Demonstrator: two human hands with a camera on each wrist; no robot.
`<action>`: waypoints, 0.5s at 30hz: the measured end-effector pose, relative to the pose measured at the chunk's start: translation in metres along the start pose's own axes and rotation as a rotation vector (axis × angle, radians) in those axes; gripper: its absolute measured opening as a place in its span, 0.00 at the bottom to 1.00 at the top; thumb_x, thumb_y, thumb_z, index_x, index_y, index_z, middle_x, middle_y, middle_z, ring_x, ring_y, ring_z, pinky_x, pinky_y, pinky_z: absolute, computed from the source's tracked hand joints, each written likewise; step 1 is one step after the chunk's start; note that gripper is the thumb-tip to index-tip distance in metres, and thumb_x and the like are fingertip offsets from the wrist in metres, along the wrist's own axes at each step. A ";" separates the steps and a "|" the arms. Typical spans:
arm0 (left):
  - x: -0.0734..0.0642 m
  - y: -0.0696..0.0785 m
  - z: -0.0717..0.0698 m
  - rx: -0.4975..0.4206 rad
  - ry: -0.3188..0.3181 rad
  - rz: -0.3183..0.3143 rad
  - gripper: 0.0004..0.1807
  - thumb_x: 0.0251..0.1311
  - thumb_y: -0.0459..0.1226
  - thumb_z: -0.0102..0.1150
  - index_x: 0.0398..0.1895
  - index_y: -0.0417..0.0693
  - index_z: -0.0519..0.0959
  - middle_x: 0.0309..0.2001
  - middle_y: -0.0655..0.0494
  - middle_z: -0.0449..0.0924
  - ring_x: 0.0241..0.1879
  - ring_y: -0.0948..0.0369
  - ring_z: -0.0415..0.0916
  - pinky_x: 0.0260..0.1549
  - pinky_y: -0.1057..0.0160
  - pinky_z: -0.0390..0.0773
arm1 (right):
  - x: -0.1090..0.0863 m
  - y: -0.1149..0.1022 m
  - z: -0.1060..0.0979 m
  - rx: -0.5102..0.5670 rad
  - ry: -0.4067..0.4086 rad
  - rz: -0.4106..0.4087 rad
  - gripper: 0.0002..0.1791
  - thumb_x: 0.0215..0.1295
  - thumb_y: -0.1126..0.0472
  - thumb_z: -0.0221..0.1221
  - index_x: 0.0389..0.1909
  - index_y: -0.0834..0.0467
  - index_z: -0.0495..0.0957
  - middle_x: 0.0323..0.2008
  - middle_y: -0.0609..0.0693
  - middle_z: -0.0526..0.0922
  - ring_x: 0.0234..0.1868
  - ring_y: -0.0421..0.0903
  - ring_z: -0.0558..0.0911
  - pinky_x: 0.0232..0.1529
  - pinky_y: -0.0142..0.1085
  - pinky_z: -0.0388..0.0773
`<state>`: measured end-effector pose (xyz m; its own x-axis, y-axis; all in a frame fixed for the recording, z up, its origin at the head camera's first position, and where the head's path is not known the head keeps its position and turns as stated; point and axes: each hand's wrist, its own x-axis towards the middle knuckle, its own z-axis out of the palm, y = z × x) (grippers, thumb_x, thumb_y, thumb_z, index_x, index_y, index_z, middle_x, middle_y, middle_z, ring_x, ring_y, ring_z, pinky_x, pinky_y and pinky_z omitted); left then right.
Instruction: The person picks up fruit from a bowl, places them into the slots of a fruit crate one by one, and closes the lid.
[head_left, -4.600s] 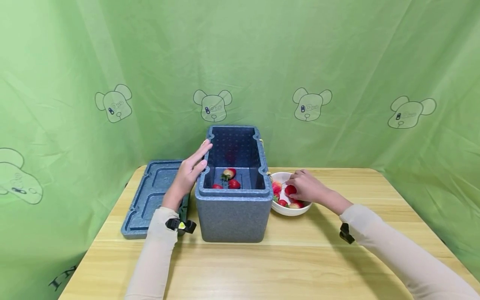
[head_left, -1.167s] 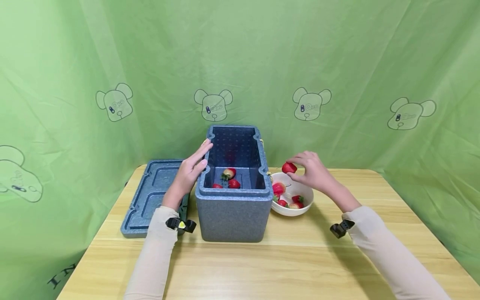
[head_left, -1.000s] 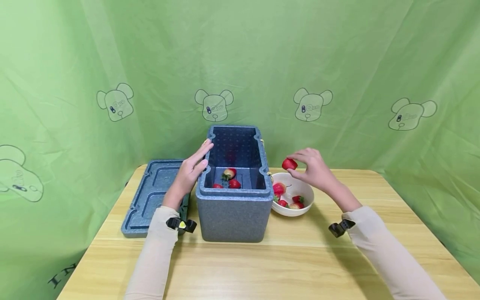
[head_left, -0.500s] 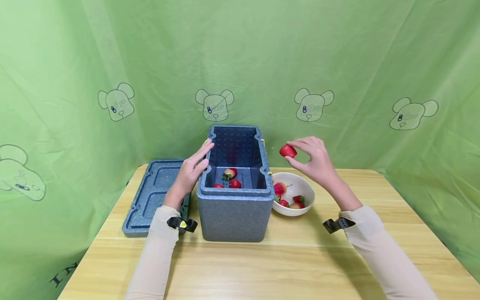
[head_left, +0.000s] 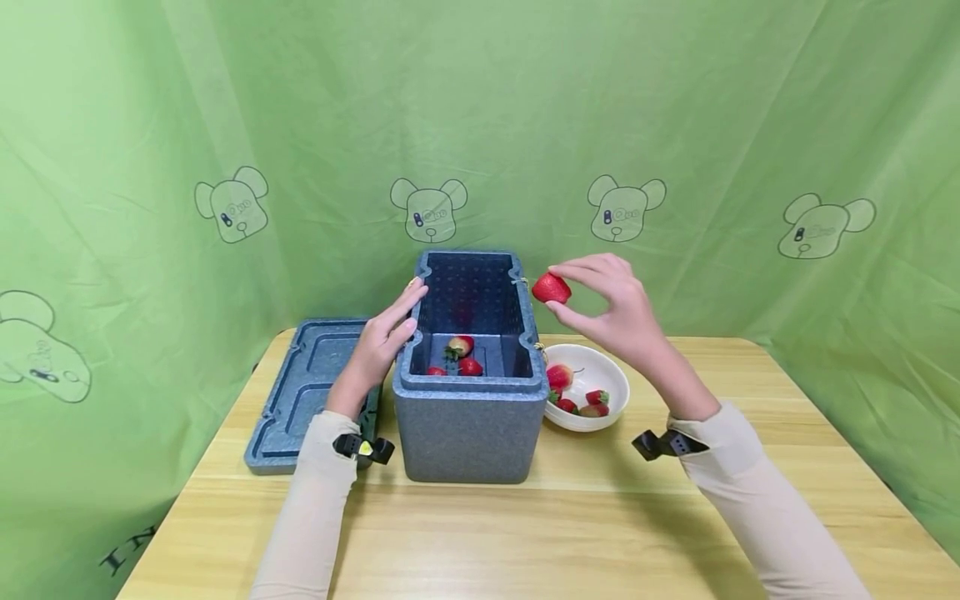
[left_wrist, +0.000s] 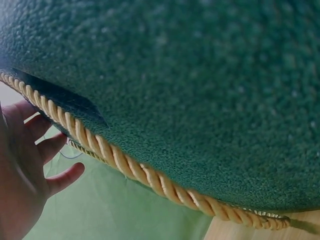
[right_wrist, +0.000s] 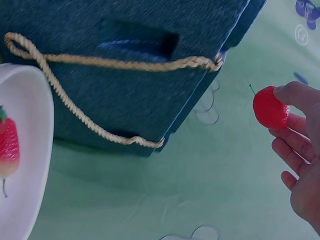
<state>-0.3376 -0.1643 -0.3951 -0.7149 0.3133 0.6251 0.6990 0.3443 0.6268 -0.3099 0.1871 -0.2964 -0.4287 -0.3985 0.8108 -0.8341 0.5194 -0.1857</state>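
In the head view, a deep blue-grey foam box (head_left: 471,437) stands lidless, with several strawberries (head_left: 460,347) on its floor. My left hand (head_left: 375,346) rests against the box's left rim, fingers extended; the left wrist view shows that hand (left_wrist: 22,170) beside the wall and its rope handle (left_wrist: 135,167). Between thumb and fingertips, my right hand (head_left: 618,308) pinches a red strawberry (head_left: 551,288) in the air just right of the box's rim. In the right wrist view this strawberry (right_wrist: 270,107) shows a thin green stem.
A white bowl (head_left: 611,379) with several strawberries stands against the box's right side. Left of the box lies its blue-grey lid (head_left: 300,408), partly hidden by the left arm. Another rope handle (right_wrist: 100,127) hangs on the box's right wall. A green curtain (head_left: 675,125) backs the wooden table (head_left: 480,542).
My right hand has picked the strawberry out of the bowl, raised it and carried it left towards the box's rim. My left hand stays in place on the box.
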 end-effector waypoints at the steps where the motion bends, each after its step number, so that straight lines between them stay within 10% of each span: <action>1: 0.000 0.000 0.000 -0.001 -0.003 -0.001 0.29 0.76 0.43 0.42 0.78 0.50 0.63 0.81 0.52 0.55 0.81 0.54 0.50 0.79 0.50 0.53 | 0.002 -0.003 0.000 0.008 -0.004 -0.009 0.25 0.49 0.68 0.76 0.52 0.62 0.86 0.49 0.59 0.88 0.53 0.57 0.79 0.64 0.48 0.66; 15: 0.000 -0.001 0.000 0.004 -0.004 -0.003 0.29 0.76 0.43 0.42 0.79 0.52 0.63 0.81 0.54 0.54 0.81 0.57 0.50 0.79 0.49 0.52 | 0.017 -0.028 0.012 0.023 -0.103 -0.141 0.24 0.51 0.65 0.76 0.51 0.62 0.86 0.48 0.57 0.88 0.53 0.54 0.80 0.64 0.50 0.67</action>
<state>-0.3383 -0.1652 -0.3957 -0.7173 0.3155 0.6213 0.6965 0.3493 0.6268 -0.2981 0.1568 -0.2842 -0.3389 -0.5424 0.7687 -0.8959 0.4356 -0.0875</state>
